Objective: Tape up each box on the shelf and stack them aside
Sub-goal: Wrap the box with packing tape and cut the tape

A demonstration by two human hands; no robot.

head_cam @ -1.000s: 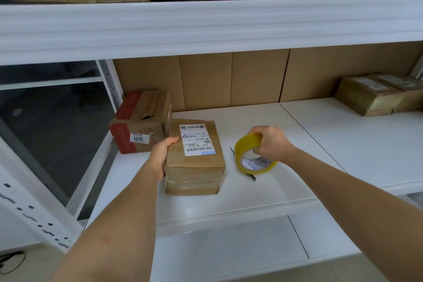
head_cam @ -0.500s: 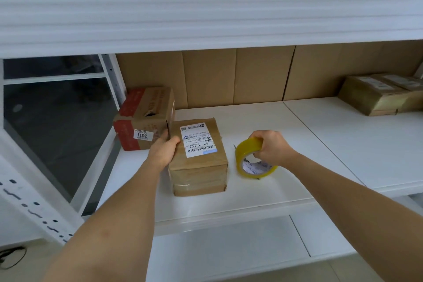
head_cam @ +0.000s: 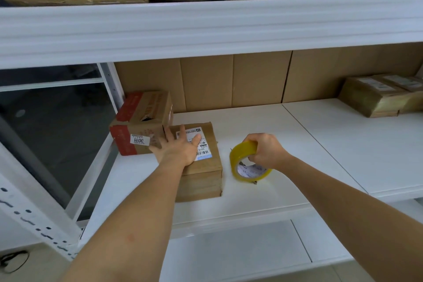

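The labelled box (head_cam: pixel 201 162), on the shelf (head_cam: pixel 320 144) beside the red box (head_cam: pixel 142 121), is pressed flat-fingered by the left hand (head_cam: pixel 180 147) while the tape roll (head_cam: pixel 246 162), just right of it, is gripped by the right hand (head_cam: pixel 265 153); taping seems about to begin, so a free tape end must be laid on the box.

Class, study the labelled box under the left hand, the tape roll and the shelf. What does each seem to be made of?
Box: brown cardboard, matt, judging by its dull fibrous faces; its label looks like printed paper.
Tape roll: glossy yellowish translucent plastic film, probably, on a printed core.
Shelf: smooth white board, perhaps painted metal or laminate; the look leaves it open.
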